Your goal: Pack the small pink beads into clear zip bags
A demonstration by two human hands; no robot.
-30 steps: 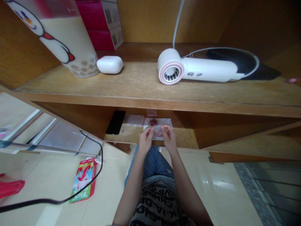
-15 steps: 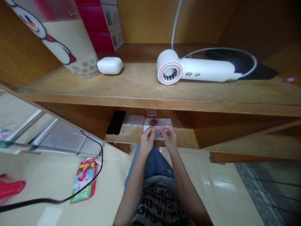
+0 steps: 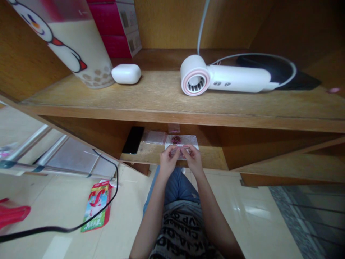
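My left hand (image 3: 169, 156) and my right hand (image 3: 192, 156) meet over the lower shelf, fingers pinched together. Between them is a small clear plastic bag (image 3: 182, 154) with a pinkish tint, partly hidden by my fingers. Under the hands lies a white sheet of paper (image 3: 192, 139). A little heap of dark red, bead-like pieces (image 3: 176, 139) rests on it, just beyond my fingertips. Left of the paper are flat clear plastic bags (image 3: 154, 137), and another small clear bag (image 3: 174, 128) lies behind it.
A black phone (image 3: 133, 140) lies at the lower shelf's left. Above my hands, the upper shelf (image 3: 151, 104) juts out, bearing a bubble tea cup (image 3: 88, 54), a white earbud case (image 3: 126, 74), pink boxes (image 3: 115, 45) and a white handheld fan (image 3: 229, 78). A black cable (image 3: 107, 203) hangs at left.
My fingertips have drawn closer together around the small plastic bag, the right hand shifting slightly left. The things on the shelves have stayed put.
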